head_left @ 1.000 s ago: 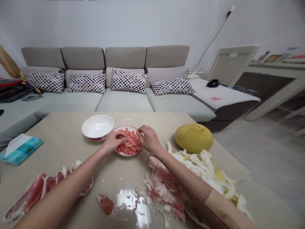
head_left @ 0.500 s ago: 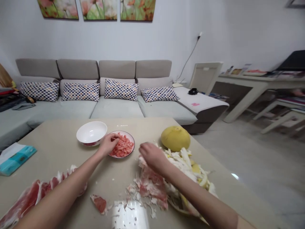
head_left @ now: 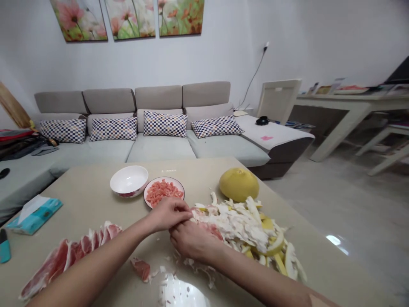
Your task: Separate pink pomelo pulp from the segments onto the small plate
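My left hand (head_left: 168, 212) and my right hand (head_left: 195, 241) meet over the table, just in front of a dark-rimmed plate (head_left: 164, 191) of pink pomelo pulp. Both hands are closed with fingertips together, on a pomelo segment (head_left: 213, 230) whose pink flesh and white membrane show past the right hand. My fingers cover part of it. Close to my right forearm lies a heap of white and yellow pomelo peel (head_left: 246, 226). A small pomelo piece (head_left: 141, 269) rests between my forearms, and a row of peeled pomelo segments (head_left: 75, 255) lies by the left forearm.
A white bowl (head_left: 129, 181) stands left of the plate. At the back right sits a whole yellow pomelo (head_left: 239, 184). A blue tissue pack (head_left: 35, 214) and a blue-handled tool (head_left: 4, 246) are on the left side. Beyond the table is a grey sofa (head_left: 162, 147).
My left hand has moved from the plate of pulp toward the right hand, and the two now meet on the segment. The right hand has shifted down and left. The view has shifted slightly.
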